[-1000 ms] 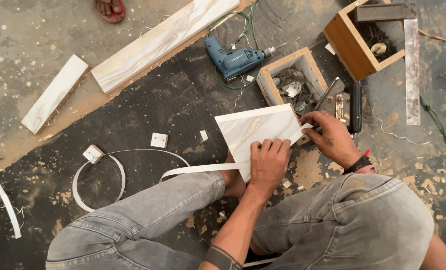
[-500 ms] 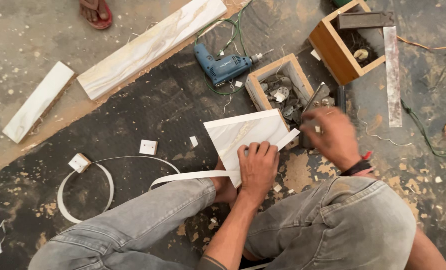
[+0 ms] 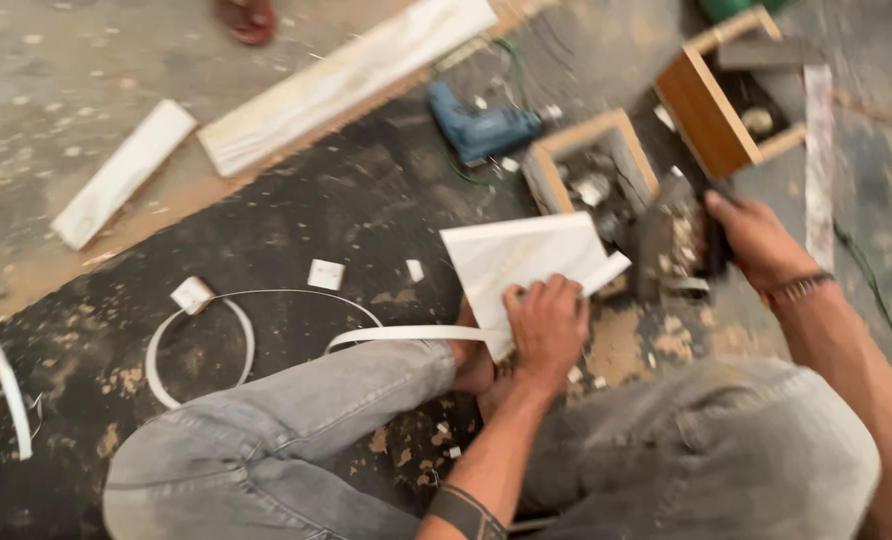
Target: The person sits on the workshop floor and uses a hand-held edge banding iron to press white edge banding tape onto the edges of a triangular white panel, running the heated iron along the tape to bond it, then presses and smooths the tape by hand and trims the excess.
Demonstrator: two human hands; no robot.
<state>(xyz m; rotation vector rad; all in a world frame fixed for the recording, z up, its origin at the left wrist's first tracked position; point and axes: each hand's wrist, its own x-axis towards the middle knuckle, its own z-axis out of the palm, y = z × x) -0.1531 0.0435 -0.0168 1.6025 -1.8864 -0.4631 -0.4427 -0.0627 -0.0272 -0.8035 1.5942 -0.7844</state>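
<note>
- Head view: we press our left hand point(image 3: 546, 325) flat, fingers spread, on a white marbled panel point(image 3: 521, 262) lying on the dark floor point(image 3: 366, 200) between our knees.
- A white edge strip point(image 3: 406, 335) curls leftward from under that hand.
- Our right hand point(image 3: 756, 238) grips a dark, blurred tool point(image 3: 671, 240), just right of the panel.
- Beyond the hands sit a small wooden box point(image 3: 591, 165) and a blue drill point(image 3: 481, 130).

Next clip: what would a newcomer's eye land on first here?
Probably the white marble-look panel at centre, pressed down by the left hand. To its right, the right hand grips a dark, blurred tool. A blue power drill lies above on the dusty floor.
</note>
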